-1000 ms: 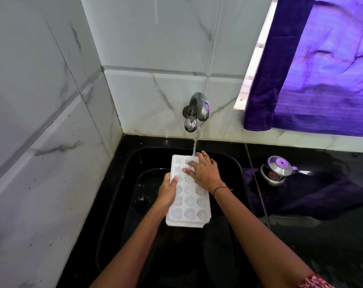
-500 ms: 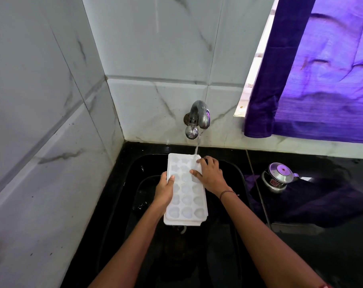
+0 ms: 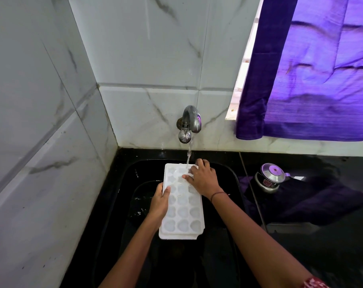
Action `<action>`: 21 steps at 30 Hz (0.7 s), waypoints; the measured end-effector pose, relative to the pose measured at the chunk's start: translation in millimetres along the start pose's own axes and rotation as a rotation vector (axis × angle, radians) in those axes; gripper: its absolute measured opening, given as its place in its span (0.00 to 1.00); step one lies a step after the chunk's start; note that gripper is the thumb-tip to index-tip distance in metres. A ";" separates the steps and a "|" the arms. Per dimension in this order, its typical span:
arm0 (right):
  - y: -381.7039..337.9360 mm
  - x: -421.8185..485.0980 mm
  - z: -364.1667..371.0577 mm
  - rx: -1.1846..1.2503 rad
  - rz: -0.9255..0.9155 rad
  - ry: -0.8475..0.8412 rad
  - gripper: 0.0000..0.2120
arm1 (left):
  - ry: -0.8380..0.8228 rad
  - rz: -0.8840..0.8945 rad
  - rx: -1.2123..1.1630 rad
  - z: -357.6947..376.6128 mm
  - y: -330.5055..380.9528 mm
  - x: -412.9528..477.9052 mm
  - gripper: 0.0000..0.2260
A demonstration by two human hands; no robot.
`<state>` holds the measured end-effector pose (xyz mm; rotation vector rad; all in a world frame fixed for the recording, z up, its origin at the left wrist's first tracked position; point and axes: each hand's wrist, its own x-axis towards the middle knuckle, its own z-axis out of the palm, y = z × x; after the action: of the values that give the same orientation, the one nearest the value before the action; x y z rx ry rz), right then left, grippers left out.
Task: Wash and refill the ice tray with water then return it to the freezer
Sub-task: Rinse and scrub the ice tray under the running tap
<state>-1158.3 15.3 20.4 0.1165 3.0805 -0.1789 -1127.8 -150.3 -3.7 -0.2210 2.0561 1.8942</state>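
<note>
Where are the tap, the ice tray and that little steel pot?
tap (image 3: 190, 121): head view, on its curved spout.
ice tray (image 3: 182, 215): head view, on its middle cells.
steel pot (image 3: 268, 177): head view, on its lid.

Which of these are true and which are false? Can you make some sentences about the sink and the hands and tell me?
1. Water is running from the tap onto the far end of the ice tray. True.
2. The left hand holds the tray's left edge. True.
3. The right hand is turning the tap. False: it rests on the tray's far right corner, below the tap.
4. The ice tray is red. False: it is white.
5. A shiny metal pot sits on the black counter right of the sink. True.
6. The curtain is green. False: it is purple.
</note>
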 end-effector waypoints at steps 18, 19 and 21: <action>-9.7 -10.9 12.1 0.280 -0.003 0.039 0.25 | -0.029 -0.013 -0.012 1.9 3.7 -10.2 0.09; -11.1 -11.1 12.4 0.260 -0.021 0.002 0.28 | -0.040 -0.005 -0.012 3.7 2.6 -11.1 0.09; -12.7 -11.9 13.3 0.133 -0.068 -0.054 0.30 | -0.048 0.001 -0.012 6.6 1.7 -12.5 0.08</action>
<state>-1146.8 0.3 9.3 0.0126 3.0183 -0.3841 -1115.8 -145.0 1.8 -0.1758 2.0143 1.8942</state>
